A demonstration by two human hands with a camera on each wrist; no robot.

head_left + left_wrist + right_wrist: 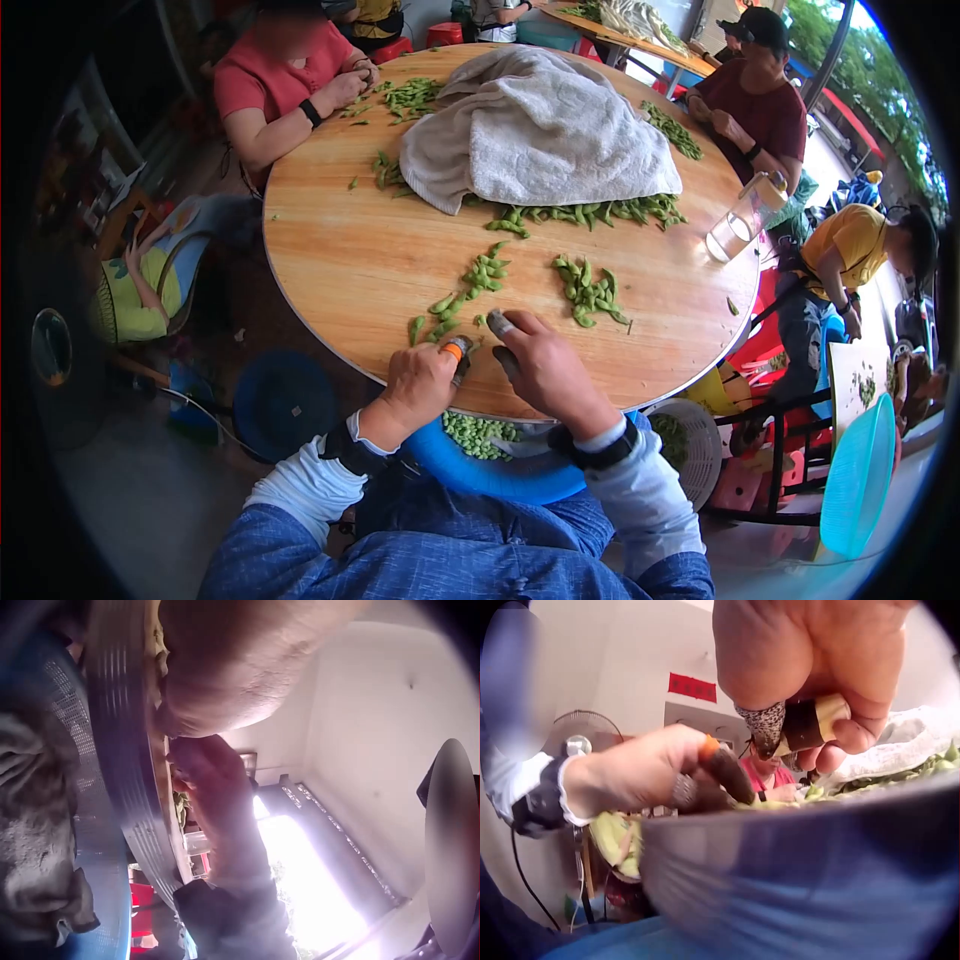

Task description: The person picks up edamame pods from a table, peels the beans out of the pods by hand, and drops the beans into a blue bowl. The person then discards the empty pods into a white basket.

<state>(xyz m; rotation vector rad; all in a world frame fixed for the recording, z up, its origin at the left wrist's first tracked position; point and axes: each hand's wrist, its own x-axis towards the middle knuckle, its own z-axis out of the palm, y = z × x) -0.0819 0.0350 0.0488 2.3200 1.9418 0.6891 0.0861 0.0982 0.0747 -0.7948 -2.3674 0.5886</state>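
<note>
My left hand (415, 388) is at the near edge of the round wooden table, its fingers bent down toward the tabletop. A dark cover with an orange band sits on one digit; whatever lies under these fingertips is hidden. To its right, my right hand (552, 372) reaches over the table with grey covers on thumb and forefinger, the two tips apart in the head view. A green soybean pod (480, 320) lies right by its forefinger. More pods (485, 272) trail away ahead of the left hand, and a small pile of pods (588, 290) lies beyond the right.
A blue basin (440, 462) with shelled green beans sits below the table edge at my lap. A pale towel (550, 130) covers a heap of pods. A clear bottle (735, 225) stands at right. People sit around the table; a white basket (705, 450) is low at right.
</note>
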